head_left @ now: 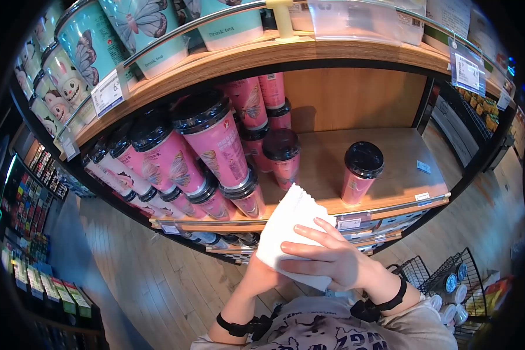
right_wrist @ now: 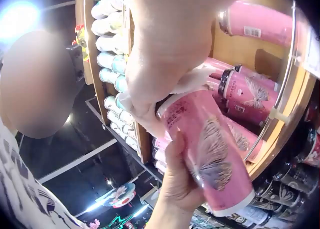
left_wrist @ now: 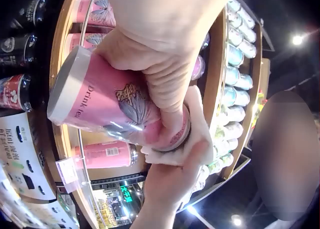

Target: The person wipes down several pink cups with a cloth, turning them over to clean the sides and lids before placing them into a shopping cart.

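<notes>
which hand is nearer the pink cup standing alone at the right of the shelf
Right. In the head view, the right hand, on the white cloth, is below and slightly left of the lone cup; the left hand, gripping another cup, is farther left.

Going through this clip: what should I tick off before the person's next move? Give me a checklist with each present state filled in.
1. Left hand grips the cup: ok.
2. Right hand holds the cloth: ok.
3. Cloth off the cup: not ok, it covers the top end.
4. Top end's condition: cannot tell, mostly hidden under the cloth.
5. Rightmost cup upright on the shelf: ok.
</notes>
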The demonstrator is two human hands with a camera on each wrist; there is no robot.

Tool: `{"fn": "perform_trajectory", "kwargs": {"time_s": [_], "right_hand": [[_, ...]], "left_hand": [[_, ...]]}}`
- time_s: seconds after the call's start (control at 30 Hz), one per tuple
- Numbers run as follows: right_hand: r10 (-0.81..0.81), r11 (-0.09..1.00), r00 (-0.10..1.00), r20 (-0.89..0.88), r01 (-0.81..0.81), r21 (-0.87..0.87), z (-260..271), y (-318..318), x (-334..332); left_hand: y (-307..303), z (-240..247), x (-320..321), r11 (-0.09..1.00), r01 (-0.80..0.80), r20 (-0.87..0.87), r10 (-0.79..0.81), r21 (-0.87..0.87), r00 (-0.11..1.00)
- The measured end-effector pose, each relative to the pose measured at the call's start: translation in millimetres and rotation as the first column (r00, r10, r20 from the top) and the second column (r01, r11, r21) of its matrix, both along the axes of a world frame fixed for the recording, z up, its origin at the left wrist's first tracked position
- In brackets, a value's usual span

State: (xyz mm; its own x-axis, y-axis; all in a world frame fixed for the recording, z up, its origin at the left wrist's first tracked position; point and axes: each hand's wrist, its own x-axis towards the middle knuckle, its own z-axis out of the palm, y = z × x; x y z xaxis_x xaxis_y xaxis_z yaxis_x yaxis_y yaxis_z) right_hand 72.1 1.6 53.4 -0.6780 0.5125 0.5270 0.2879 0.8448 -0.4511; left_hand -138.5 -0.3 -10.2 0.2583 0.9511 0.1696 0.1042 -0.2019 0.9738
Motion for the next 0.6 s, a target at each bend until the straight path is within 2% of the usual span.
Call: {"fn": "perform_trajectory", "kwargs": {"time_s": [0.03, 0.07, 0.1, 0.13, 0.17, 0.23, 0.27, 0.3, 0.33, 0.37, 0.43, 0.5, 0.53, 0.57, 0.6], "right_hand": [[0.015, 1.0, 1.0, -0.002, -0.015, -0.006, 0, 1, 2], [0.021, 1.0, 1.0, -0.002, -0.021, -0.003, -1, 1, 4], [0.035, 0.998, 0.999, -0.028, -0.033, 0.06, -4, 2, 7], [0.05, 0.992, 0.997, -0.055, -0.043, 0.122, -8, 3, 9], [0.054, 0.991, 0.997, -0.056, -0.046, 0.123, -16, 6, 12], [0.014, 0.991, 0.982, -0.186, -0.039, -0.131, -40, 14, 12], [-0.084, 0.994, 0.984, -0.16, 0.071, -0.084, -51, 17, 8], [-0.08, 0.994, 0.984, -0.159, 0.067, -0.084, -60, 16, 8], [-0.28, 0.847, 0.908, -0.312, 0.08, -0.526, -69, 13, 10], [-0.511, 0.527, 0.79, -0.339, -0.024, -0.849, -72, 13, 11], [-0.591, 0.61, 0.612, -0.526, -0.087, -0.787, -52, 13, 12], [-0.476, 0.777, 0.562, -0.677, -0.091, -0.623, -23, 4, 11], [-0.341, 0.887, 0.654, -0.676, -0.016, -0.462, -8, 1, 10], [-0.235, 0.962, 0.806, -0.543, 0.113, -0.249, 3, -1, 14], [-0.113, 0.975, 0.909, -0.402, 0.024, -0.221, 12, -6, 10]], "left_hand": [[-1, 3, -3, 0.986, 0.098, 0.052, -0.091, -0.135, 0.994], [-2, 2, -6, 0.987, 0.092, 0.052, -0.086, -0.133, 0.995], [-5, -2, -10, 0.961, 0.157, 0.274, -0.091, -0.227, 0.957], [-7, -6, -15, 0.923, 0.239, 0.482, -0.069, -0.301, 0.873], [-9, -8, -24, 0.924, 0.236, 0.481, -0.066, -0.301, 0.874], [-12, -13, -43, 0.863, 0.437, 0.771, -0.092, -0.254, 0.631], [-10, -19, -47, 0.876, 0.439, 0.734, -0.164, -0.199, 0.659], [-11, -12, -46, 0.878, 0.436, 0.734, -0.161, -0.199, 0.66], [-10, 0, -43, 0.875, 0.445, 0.732, -0.174, -0.191, 0.658], [-10, 6, -41, 0.873, 0.453, 0.73, -0.188, -0.183, 0.657], [-11, 7, -41, 0.879, 0.414, 0.694, -0.144, -0.238, 0.705], [-4, 11, -31, 0.896, 0.387, 0.564, -0.209, -0.218, 0.799], [-3, 23, -27, 0.918, 0.33, 0.38, -0.231, -0.221, 0.896], [-2, 21, -22, 0.912, 0.341, 0.384, -0.238, -0.227, 0.892], [0, 17, -15, 0.958, 0.245, 0.245, -0.204, -0.149, 0.948]]}}
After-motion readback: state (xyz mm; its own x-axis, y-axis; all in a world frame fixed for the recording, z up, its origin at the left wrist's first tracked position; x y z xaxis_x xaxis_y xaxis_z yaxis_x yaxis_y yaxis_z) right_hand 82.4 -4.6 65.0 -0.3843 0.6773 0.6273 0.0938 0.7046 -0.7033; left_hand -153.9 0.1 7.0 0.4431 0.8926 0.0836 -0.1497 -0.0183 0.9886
